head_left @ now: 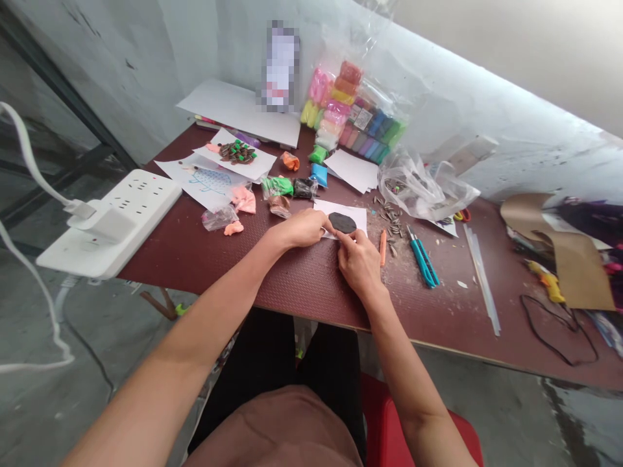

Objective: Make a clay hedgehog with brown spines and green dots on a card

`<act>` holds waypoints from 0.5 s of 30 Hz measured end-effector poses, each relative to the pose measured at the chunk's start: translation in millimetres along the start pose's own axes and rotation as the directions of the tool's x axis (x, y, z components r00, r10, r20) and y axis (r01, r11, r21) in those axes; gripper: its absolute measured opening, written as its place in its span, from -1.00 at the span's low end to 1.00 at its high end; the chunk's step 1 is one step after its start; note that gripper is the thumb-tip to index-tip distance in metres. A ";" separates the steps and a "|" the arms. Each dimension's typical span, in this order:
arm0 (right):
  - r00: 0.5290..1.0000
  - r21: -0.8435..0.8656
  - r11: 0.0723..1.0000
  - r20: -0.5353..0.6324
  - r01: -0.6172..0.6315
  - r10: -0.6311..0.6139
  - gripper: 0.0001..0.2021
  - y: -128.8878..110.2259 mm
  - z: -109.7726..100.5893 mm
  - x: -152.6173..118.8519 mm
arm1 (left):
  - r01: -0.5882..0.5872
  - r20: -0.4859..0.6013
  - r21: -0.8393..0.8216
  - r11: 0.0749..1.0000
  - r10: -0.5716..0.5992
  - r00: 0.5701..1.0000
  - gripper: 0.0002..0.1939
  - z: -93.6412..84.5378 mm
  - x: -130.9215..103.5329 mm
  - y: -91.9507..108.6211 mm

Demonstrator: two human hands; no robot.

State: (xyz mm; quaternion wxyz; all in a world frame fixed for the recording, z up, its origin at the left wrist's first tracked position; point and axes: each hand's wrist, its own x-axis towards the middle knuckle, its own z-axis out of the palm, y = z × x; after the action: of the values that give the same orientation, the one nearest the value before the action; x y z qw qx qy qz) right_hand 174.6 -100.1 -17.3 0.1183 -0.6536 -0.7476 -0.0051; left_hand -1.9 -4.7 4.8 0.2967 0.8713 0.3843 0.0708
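Note:
A flat black oval of modelling clay [342,222] lies on a small white sheet of paper [359,213] near the middle of the table. My left hand [307,227] is closed, with its fingertips at the left lower edge of the clay. From the right, my right hand [359,258] is curled too, and its index fingertip presses the clay's lower edge. The two hands' fingertips almost meet there. Close to the right hand lie an orange stick-like tool [383,247] and scattered sunflower seeds [390,217]. Beyond the left hand are wrapped green clay [277,186] and wrapped black clay [305,188].
To the right lie a teal-handled cutting tool [424,261], clear glue sticks [481,280] and a yellow glue gun [548,281] with a cord. Clay packs [372,130] and a plastic bag [418,185] stand behind. A power strip [111,224] overhangs the left edge; a hedgehog drawing [210,181] lies nearby.

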 end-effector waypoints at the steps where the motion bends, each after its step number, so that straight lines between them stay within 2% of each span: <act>1: 1.000 0.001 1.000 -0.002 -0.002 0.002 -0.53 0.1 -0.1 -0.5 | -0.003 0.000 -0.001 1.000 0.003 1.000 -0.54 -0.2 0.2 -0.4; 9: 0.999 0.032 0.999 -0.027 -0.034 0.035 -0.59 -0.4 -1.9 -3.0 | -0.011 -0.012 -0.021 1.000 0.011 1.000 -0.56 -2.3 0.5 -2.3; 15: 0.999 0.031 1.000 -0.042 -0.003 0.004 -0.59 0.9 -1.1 -2.1 | -0.014 -0.013 -0.038 0.999 0.013 1.000 -0.56 -1.7 1.4 -3.9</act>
State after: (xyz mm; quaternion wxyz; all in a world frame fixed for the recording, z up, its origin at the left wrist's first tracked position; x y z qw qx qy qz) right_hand 175.9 -102.2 -16.7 0.1439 -0.6529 -0.7436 -0.0071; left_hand -4.0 -0.8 3.8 0.3104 0.8676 0.3789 0.0854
